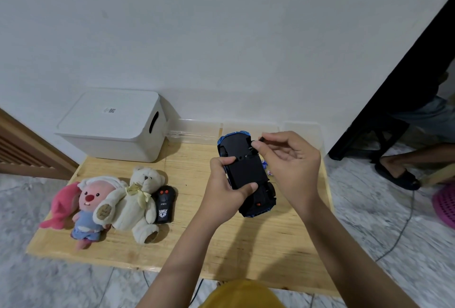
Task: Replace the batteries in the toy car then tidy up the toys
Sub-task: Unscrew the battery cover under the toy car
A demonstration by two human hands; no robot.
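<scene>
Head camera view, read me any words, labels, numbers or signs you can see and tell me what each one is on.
"27MHz", on the black remote control, small and only just readable.
Shield-shaped logo below it on the remote control: lettering too blurred to read.
White storage box: lid sticker with a code square, print too small to read.
Batteries beside the toy car: print mostly hidden, unreadable.

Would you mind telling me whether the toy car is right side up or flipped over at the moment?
Flipped over: the toy car shows its flat black underside and wheels, gripped by the left hand.
</scene>
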